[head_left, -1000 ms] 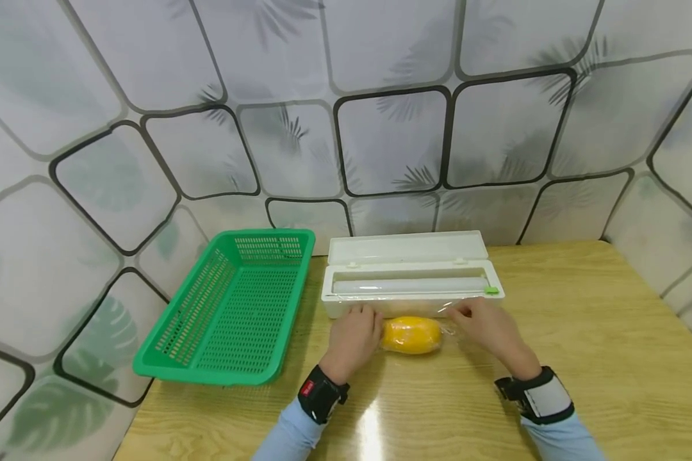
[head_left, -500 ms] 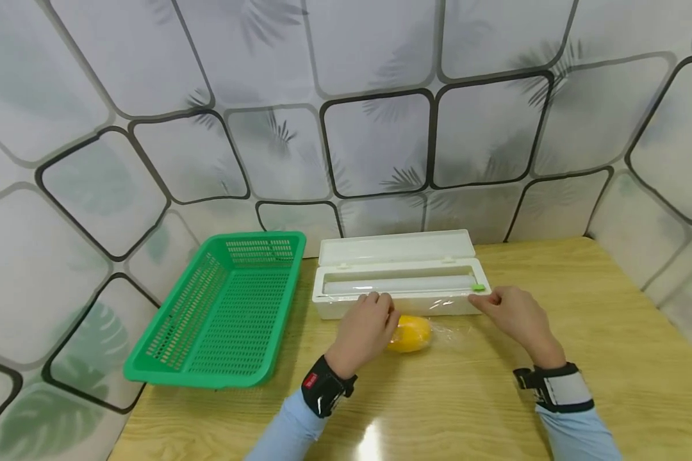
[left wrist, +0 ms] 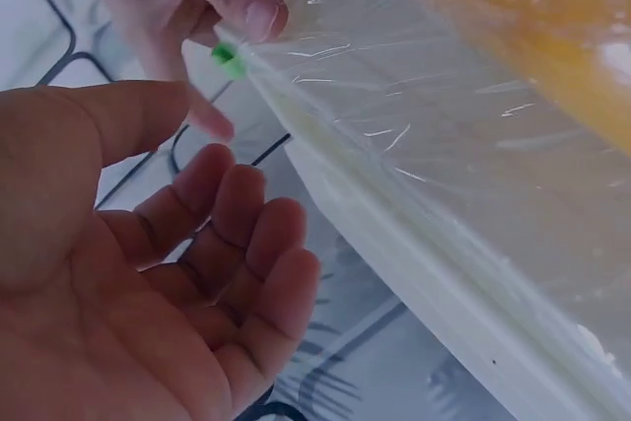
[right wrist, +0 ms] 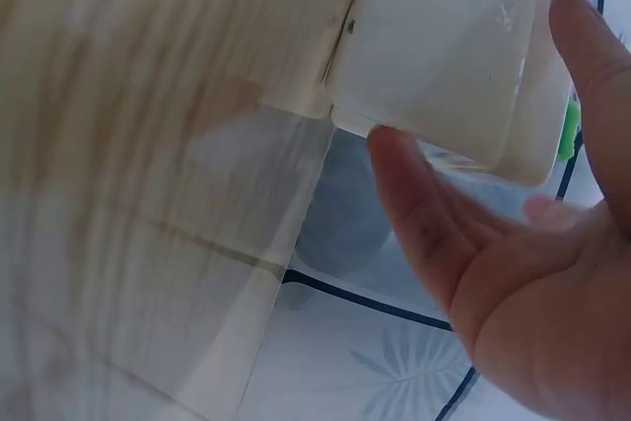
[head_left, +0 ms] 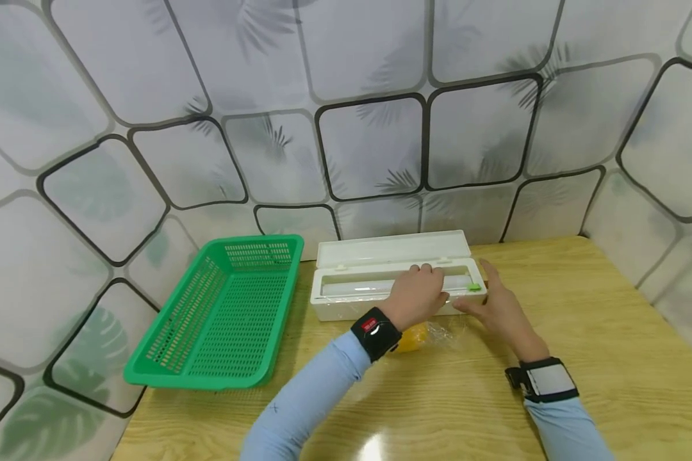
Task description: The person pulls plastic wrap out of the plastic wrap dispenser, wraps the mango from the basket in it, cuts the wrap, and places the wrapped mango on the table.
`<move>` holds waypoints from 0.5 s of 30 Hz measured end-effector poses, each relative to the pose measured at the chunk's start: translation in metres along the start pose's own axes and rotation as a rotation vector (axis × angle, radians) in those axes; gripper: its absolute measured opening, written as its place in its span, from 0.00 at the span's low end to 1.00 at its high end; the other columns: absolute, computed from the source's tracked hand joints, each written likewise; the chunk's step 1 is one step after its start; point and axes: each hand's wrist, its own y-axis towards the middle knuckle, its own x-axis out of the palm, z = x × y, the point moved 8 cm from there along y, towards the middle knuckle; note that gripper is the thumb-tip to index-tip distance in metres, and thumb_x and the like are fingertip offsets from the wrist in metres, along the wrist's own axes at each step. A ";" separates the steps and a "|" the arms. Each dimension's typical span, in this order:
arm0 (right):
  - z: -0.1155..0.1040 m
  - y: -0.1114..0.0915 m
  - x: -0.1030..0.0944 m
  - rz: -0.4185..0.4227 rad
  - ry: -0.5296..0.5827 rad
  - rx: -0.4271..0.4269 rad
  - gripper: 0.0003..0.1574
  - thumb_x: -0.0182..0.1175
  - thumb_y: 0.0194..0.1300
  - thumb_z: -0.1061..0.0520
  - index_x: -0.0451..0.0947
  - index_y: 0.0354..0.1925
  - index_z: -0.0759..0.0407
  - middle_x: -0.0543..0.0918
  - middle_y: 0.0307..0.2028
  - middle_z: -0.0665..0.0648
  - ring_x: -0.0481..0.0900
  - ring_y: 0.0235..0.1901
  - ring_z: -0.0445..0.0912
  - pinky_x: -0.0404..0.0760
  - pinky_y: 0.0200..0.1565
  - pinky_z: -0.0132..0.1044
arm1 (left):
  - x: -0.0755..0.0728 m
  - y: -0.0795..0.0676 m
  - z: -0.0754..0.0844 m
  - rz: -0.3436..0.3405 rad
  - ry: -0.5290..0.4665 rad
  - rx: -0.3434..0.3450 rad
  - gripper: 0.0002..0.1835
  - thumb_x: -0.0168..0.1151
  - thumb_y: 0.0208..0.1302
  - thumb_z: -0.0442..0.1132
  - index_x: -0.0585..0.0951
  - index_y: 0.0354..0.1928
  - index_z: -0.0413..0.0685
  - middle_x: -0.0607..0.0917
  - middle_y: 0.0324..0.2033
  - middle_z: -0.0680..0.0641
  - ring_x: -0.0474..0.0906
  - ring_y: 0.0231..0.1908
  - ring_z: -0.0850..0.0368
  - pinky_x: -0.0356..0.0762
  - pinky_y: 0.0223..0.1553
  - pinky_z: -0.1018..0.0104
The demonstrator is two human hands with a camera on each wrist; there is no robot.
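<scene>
A white cling film dispenser (head_left: 346, 307) lies with its lid (head_left: 392, 248) raised, a film roll (head_left: 352, 288) inside and a green slide cutter (head_left: 474, 287) at its right end. Over the dispenser's right half is my left hand (head_left: 416, 296); in the left wrist view its fingers (left wrist: 271, 293) are loosely curled with nothing in them. My right hand (head_left: 503, 318) is at the right end, thumb (right wrist: 587, 32) and fingers spread around the corner. In front, partly hidden by the left forearm, lies a yellow oval thing (head_left: 413, 339) under clear film (left wrist: 473, 145).
To the left stands a green plastic basket (head_left: 248, 314) with slotted walls. The wooden table (head_left: 467, 410) meets a patterned wall covering (head_left: 375, 147) behind the dispenser.
My left hand has moved right and forward, from beside the yellow thing to over the dispenser. The right hand moved right along the film, then its pinch loosened and its fingers spread at the dispenser's end.
</scene>
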 end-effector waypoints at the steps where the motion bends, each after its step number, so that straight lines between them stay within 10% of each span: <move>1: 0.001 0.000 0.001 -0.005 0.000 -0.004 0.63 0.70 0.61 0.47 0.41 0.77 0.63 0.78 0.48 0.79 0.80 0.40 0.63 0.78 0.39 0.54 | 0.002 0.005 0.002 -0.023 0.007 0.001 0.16 0.57 0.72 0.53 0.80 0.47 0.49 0.82 0.38 0.49 0.78 0.36 0.54 0.80 0.34 0.66; 8: 0.006 0.002 0.003 -0.042 -0.002 0.066 0.55 0.70 0.62 0.46 0.52 0.71 0.72 0.81 0.44 0.75 0.81 0.37 0.58 0.78 0.32 0.42 | 0.024 0.019 0.002 -0.139 0.014 -0.013 0.21 0.60 0.69 0.55 0.77 0.56 0.51 0.81 0.45 0.49 0.78 0.44 0.54 0.80 0.44 0.64; 15: 0.010 0.002 -0.001 -0.027 -0.089 0.077 0.31 0.71 0.59 0.42 0.77 0.39 0.71 0.79 0.26 0.59 0.74 0.25 0.49 0.70 0.25 0.38 | 0.029 0.022 -0.002 -0.108 0.003 0.029 0.16 0.62 0.69 0.53 0.79 0.48 0.50 0.82 0.42 0.49 0.79 0.41 0.53 0.80 0.42 0.63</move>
